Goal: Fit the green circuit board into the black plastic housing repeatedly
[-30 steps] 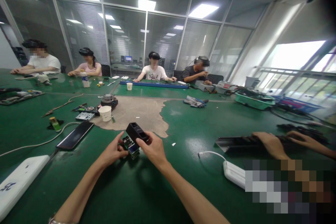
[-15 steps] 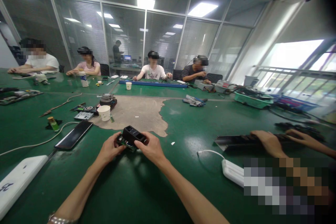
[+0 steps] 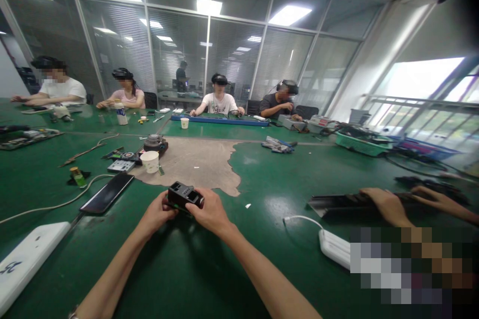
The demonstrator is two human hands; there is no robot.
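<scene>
The person's left hand (image 3: 159, 211) grips the near-left end of a black case (image 3: 184, 196), and the right hand (image 3: 212, 213) clasps its other end, thumb on the side. The case sits between the two hands, above the table (image 3: 269, 259). Beyond the left hand stands a paper cup (image 3: 150, 162); left of that hand lies a phone (image 3: 107, 193). Right of the right hand is a white scrap (image 3: 248, 206).

Pixel blocks cover the neighbour's forearms (image 3: 430, 249) and one end of the white power bank (image 3: 333, 248) at the lower right. The left edge cuts off the near white box (image 3: 33, 264) and a circuit board (image 3: 30, 138). Fingers hide both ends of the black case (image 3: 183, 195); its openings are too small to read. Seated people's faces are pixelated.
</scene>
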